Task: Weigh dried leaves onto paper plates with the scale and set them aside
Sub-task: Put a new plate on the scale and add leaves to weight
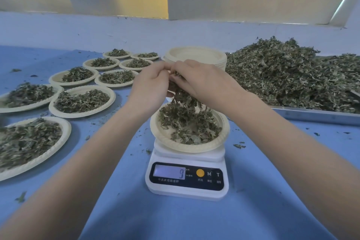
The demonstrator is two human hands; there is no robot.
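A blue table (194,220) spreads under both arms. To the right of the hands, a metal tray (319,116) carries a big heap of dried leaves (288,72). To the left of the hands lie nine filled paper plates (81,101) in two rows, each with a mound of leaves. Just beyond the hands stands a stack of empty plates (196,55). Below the hands, nearer the person, sits a white scale (187,179) whose display (169,171) reads 9. On its platform rests a paper plate (194,147) partly covered with leaves. Directly above that plate the left hand (151,85) and right hand (196,80) meet, fingers curled together round a clump of leaves (185,97) that hangs down between them and touches the pile on the plate.
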